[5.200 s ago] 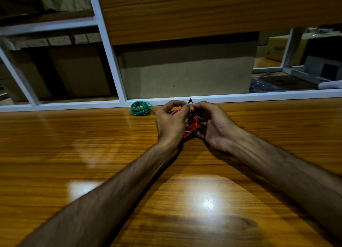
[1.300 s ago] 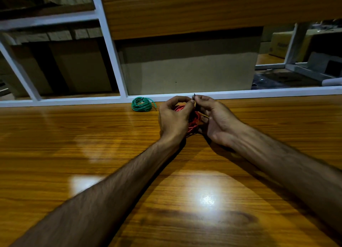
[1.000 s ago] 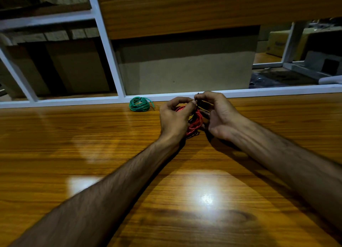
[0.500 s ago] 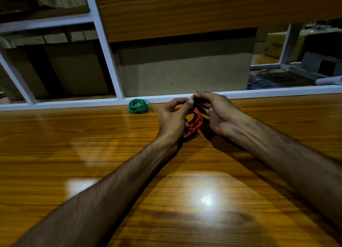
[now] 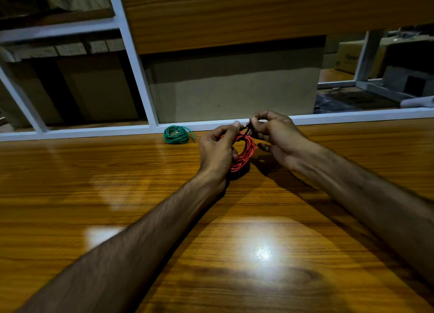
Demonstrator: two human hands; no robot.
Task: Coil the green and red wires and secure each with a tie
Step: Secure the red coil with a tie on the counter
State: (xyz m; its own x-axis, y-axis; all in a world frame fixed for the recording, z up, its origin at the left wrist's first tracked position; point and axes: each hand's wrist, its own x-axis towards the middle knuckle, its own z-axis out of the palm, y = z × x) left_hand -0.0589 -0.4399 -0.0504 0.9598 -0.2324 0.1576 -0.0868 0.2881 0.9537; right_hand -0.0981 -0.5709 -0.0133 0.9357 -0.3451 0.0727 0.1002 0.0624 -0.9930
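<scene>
Item: red wire (image 5: pixel 244 152), coiled, held upright just above the desk (image 5: pixel 117 172) between both hands. Left hand (image 5: pixel 217 152): fingers curled round the near-left side of the coil, thumb tip up at the top of the loop. Right hand (image 5: pixel 274 134): fingertips narrowed to a pinch on a thin dark tie (image 5: pixel 247 129) that crosses the top of the coil, directly between the two thumbs. Step judged in hand: fastening the tie on the red coil. To do it well, keep the left fingers bunching the strands tight under the tie, draw the tie snug, and twist or lock close to the bundle so no loop slips free. Item: green wire (image 5: pixel 176 134), coiled, lying on the desk well left of the left fingers; whether tied cannot be told. Containers: cardboard boxes (image 5: pixel 231 87) beyond the fingers, behind the white frame (image 5: pixel 138 73); contents hidden.
</scene>
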